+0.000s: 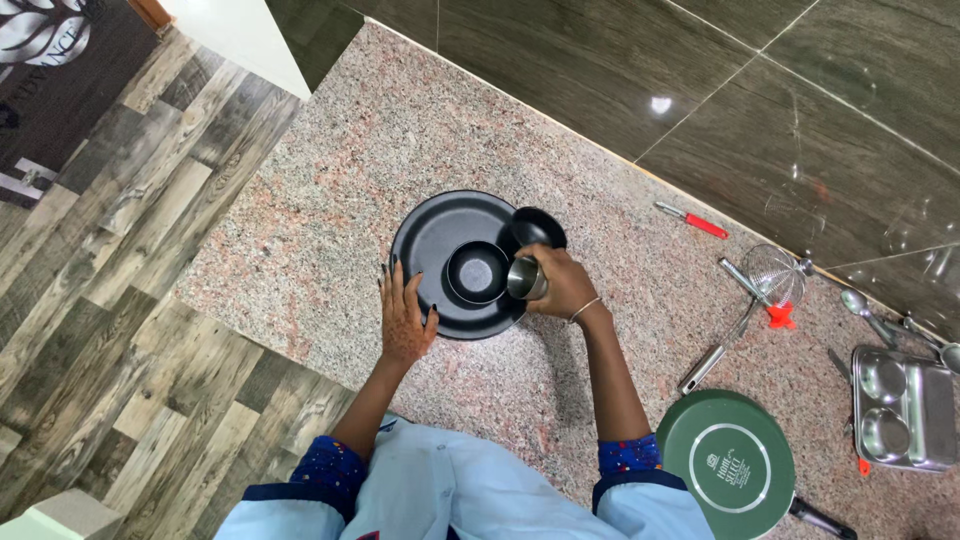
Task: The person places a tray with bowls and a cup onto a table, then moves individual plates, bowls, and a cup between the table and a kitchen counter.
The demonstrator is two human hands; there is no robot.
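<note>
Granite counter point(330, 200) | left hand point(405, 320) flat on black plate point(430, 240) | right hand point(560, 285) gripping steel cup point(524, 279)

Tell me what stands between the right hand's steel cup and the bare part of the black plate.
Nothing visible: the right hand holds the steel cup at the black plate edge, between two small bowls.

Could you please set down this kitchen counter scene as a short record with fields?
surface: speckled pink-grey granite counter
left hand: rests flat on the rim of the large round black plate
right hand: grips a small shiny steel cup, tipped on its side over the plate
on the plate: a small black bowl; a second black bowl sits at its far rim
to the right: green pan, upside down; steel compartment tray; wire strainer; red-handled tool
</note>
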